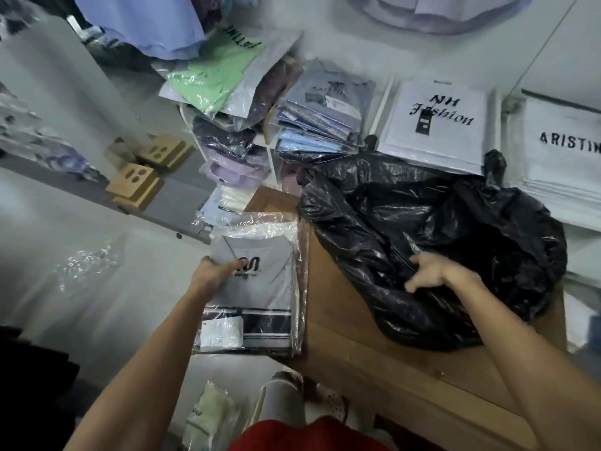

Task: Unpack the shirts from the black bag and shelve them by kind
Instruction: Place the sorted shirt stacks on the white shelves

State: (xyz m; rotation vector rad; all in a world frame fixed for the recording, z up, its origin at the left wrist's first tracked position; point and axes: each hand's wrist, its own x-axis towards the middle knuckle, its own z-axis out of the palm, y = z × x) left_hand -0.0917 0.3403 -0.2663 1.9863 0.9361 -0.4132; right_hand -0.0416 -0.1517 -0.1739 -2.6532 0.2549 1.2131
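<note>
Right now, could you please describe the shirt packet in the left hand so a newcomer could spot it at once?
Start at the crumpled black bag on the wooden table; just beyond the table's left edge, the left hand holds a clear-wrapped grey shirt. Unlike the stacked packets behind, it has dark stripes near its bottom and a white tag.

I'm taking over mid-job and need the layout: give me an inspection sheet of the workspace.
Surface: wooden table, bare at the near side.
Job's things: black bag lies on the table, mouth toward the person; grey shirt in clear wrap, held off the table's left edge.
Clutter: shirt stacks in wrap on white shelves; white bags behind the black bag; cardboard pieces on a grey ledge.
Hands: left hand grips the grey shirt; right hand holds the bag's rim.
Cables: nothing seen.
Surroundings: hanging garments above; a packet on the floor.
</note>
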